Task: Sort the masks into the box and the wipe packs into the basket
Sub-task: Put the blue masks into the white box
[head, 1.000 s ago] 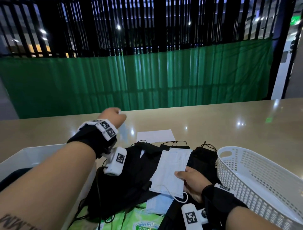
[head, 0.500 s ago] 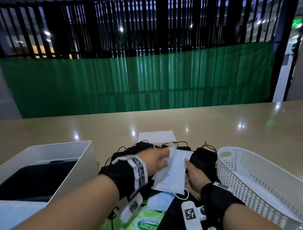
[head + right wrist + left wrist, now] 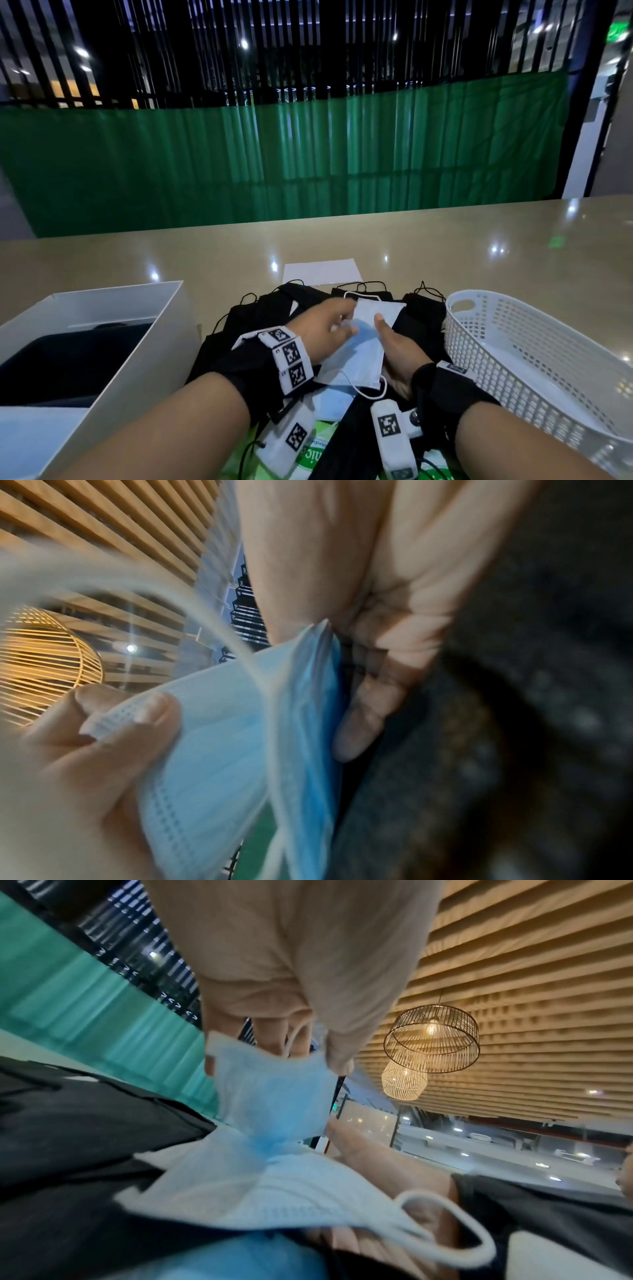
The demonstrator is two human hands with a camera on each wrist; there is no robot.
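Observation:
A small stack of light blue masks (image 3: 359,353) sits between both hands above a pile of black masks (image 3: 274,308). My right hand (image 3: 388,337) grips the stack's right edge, thumb on top and fingers underneath. My left hand (image 3: 337,322) pinches the top mask and peels it up; the left wrist view shows that mask (image 3: 274,1088) lifted between thumb and fingers of the left hand (image 3: 301,1053). In the right wrist view the right hand (image 3: 346,642) clamps the masks (image 3: 222,723). A green wipe pack (image 3: 308,455) lies partly hidden under my wrists.
A white box (image 3: 102,294) with dark masks inside stands at the left. At the right is a white perforated basket (image 3: 513,342). A white sheet of paper (image 3: 320,270) lies beyond the pile. The tabletop (image 3: 445,246) stretches behind.
My left hand swung from above the box to the blue masks and took hold of the top one. The right hand kept its grip and stayed nearly in place.

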